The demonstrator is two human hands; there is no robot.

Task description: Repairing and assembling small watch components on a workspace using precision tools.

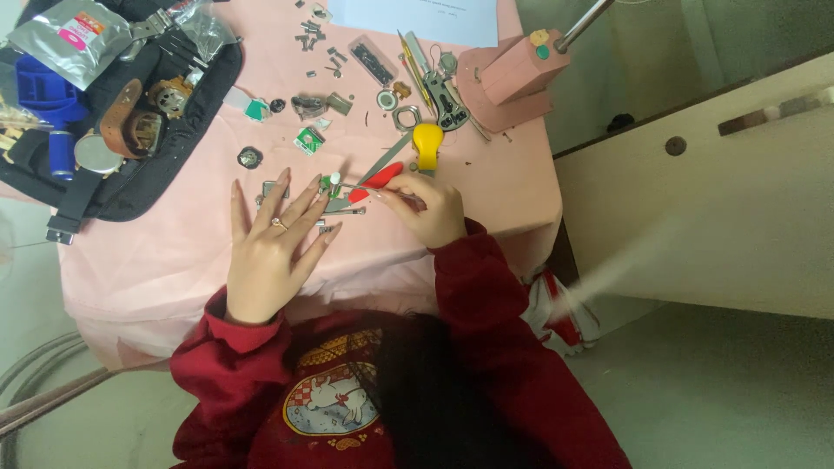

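My left hand (269, 247) lies flat on the pink tablecloth (174, 269), fingers spread, a ring on one finger. Its fingertips rest beside a small metal part (340, 208) and a tiny green and white piece (330, 181). My right hand (427, 208) pinches a thin metal pin tool (369, 189) whose tip points left toward those pieces. A red-handled tool (380, 178) lies just above the pin, touching my right fingers. Grey tweezers (387, 156) and a yellow-handled tool (426, 144) lie just beyond it.
A black tool pouch (187, 95) at the far left holds watch cases, a strap, a blue tool and a foil bag (69, 39). Several small watch parts are scattered over the cloth. A pink block stand (512, 78) with a metal rod sits far right. A white cabinet (712, 208) stands past the table's right edge.
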